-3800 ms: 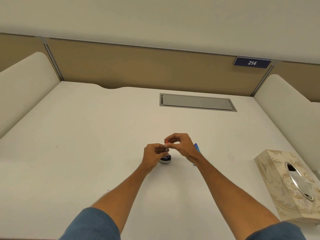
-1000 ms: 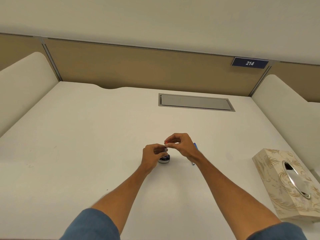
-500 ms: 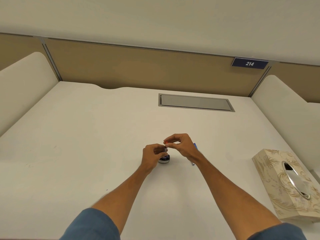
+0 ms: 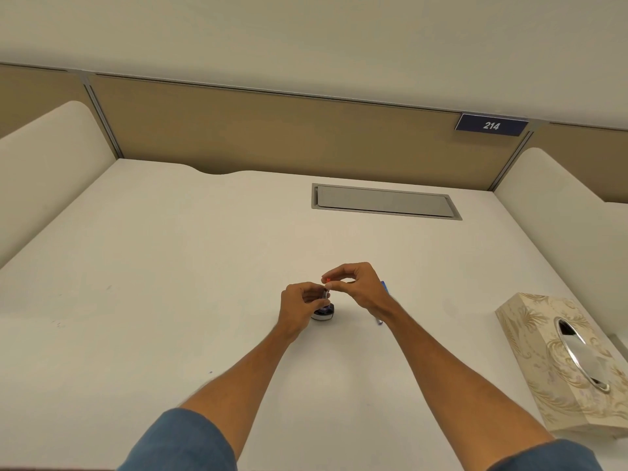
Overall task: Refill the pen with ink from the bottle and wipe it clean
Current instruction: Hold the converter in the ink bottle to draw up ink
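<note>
Head view looks down on our white desk (image 4: 204, 266), walled by cream side panels, which gives us a broad flat place to work with ink. At the right edge sits the patterned tissue box (image 4: 543, 355), well apart from the ink yet within our right arm's reach; we judge it waits there for the wiping step. A closed grey hatch (image 4: 384, 202) lies flush in the desk farther back, out of play.

Both our arms meet at the middle of the desk. Our left hand (image 4: 299, 307) is curled low beside the ink bottle (image 4: 323, 315), its fingertips closed on the lower part of a slim pen insert (image 4: 326, 294). We cannot tell whether it also touches the bottle. Our right hand (image 4: 360, 287) sits higher and pinches the insert's red-tipped top end between thumb and forefinger. We read this as a two-handed grip: the low hand keeps the insert upright over the small bottle's mouth, and the high hand works the top to draw ink.

Just behind our right wrist lies the blue pen barrel (image 4: 383, 286), set aside on the desk, near enough to refit. Filling looks to be under way, with wiping not yet begun.
</note>
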